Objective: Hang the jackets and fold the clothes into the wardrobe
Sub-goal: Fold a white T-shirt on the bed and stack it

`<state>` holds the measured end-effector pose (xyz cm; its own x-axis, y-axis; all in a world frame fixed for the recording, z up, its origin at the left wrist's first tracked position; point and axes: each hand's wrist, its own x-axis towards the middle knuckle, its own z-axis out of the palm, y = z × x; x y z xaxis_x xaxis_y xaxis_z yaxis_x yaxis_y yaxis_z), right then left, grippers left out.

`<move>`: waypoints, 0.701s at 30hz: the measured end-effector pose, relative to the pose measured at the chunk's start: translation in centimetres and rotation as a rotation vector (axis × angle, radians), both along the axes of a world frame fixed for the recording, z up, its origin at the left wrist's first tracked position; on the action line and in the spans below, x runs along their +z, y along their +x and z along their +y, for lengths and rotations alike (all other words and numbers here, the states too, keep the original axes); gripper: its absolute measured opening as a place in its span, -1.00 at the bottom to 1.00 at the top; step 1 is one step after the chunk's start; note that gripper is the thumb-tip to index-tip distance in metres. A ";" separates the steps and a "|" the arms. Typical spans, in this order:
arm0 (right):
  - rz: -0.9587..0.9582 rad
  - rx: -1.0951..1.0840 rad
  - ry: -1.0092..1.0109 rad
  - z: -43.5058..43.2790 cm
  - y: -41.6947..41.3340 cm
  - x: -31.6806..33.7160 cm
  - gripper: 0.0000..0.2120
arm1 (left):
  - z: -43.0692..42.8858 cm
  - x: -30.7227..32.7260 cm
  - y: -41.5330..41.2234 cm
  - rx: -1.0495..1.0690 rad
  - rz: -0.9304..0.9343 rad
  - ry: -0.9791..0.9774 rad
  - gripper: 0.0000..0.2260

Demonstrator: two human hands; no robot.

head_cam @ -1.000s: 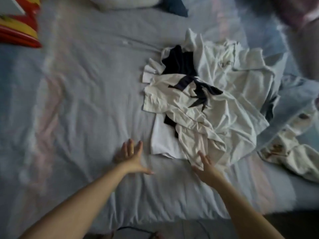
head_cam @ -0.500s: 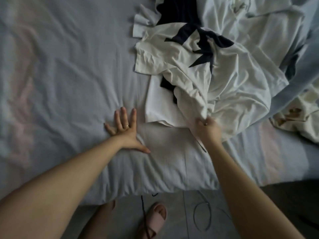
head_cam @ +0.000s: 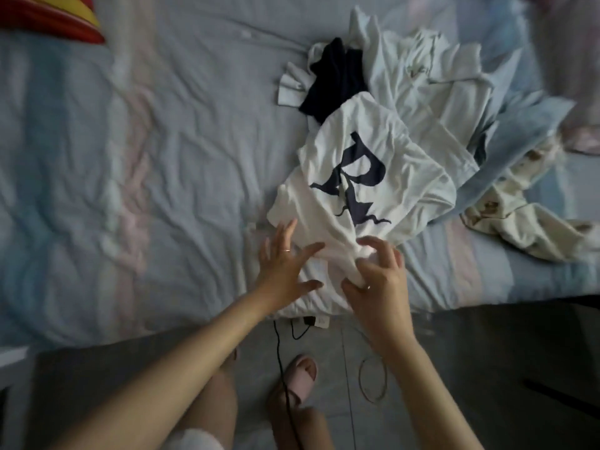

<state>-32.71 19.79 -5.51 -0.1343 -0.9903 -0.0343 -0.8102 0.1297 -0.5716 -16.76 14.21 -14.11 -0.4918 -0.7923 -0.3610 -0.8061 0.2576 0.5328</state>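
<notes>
White tee with the dark letter print (head_cam: 373, 177) lies on the near side of the clothes pile (head_cam: 431, 82), right of centre on the bed (head_cam: 130, 157), hem toward the near edge. Right hand (head_cam: 378, 280): fingers curled tight round a bunch of the hem. Left hand (head_cam: 284, 264), just left of it: fingers straight and spread, gripping nothing; blur hides whether they touch the fabric. Read: fold step, one garment being singled out; no hanger or wardrobe in view. Next move likely needs the left hand on the other hem corner, then drag left and lay flat. Room: wide rumpled stretch of bed to the left. Far and right are crowded: dark garment (head_cam: 337, 79), pale blue cloth (head_cam: 526, 125), cream patterned garment (head_cam: 519, 222). Watch the near edge: hem close to overhanging, with cable (head_cam: 279, 352) and slipper (head_cam: 300, 376) on the floor below.
</notes>
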 end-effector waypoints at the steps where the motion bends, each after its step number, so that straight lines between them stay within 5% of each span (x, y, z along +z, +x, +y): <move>1: -0.098 -0.023 -0.070 -1.4 0.1 3.3 -0.91 | -0.1 2.2 -0.1 0.084 0.047 -0.021 -0.40; 6: -0.464 -0.121 -0.310 -7.4 1.4 17.2 -0.84 | -4.0 12.6 -2.3 0.384 0.327 -0.331 -0.56; 10: -0.435 -0.125 -0.469 -8.2 1.6 25.4 -0.74 | -6.5 22.0 -0.1 0.503 0.522 -0.108 -0.77; 15: -0.541 -0.473 -0.584 -6.3 -0.6 29.5 -0.74 | -5.8 30.5 6.7 0.485 0.484 -0.326 -0.82; 19: -0.574 -0.675 -0.383 -4.0 1.6 27.3 -0.93 | -4.5 34.2 10.1 0.608 0.647 -0.300 -0.74; 21: -0.566 -0.651 -0.180 -3.4 2.7 25.9 -0.85 | -4.0 35.0 11.4 0.701 0.679 -0.223 -0.84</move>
<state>-29.97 16.38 20.40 -0.6840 -0.7201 -0.1170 -0.1959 0.3358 -0.9213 -5.37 10.18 20.86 0.0658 -0.9977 0.0154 -0.3566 -0.0090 0.9342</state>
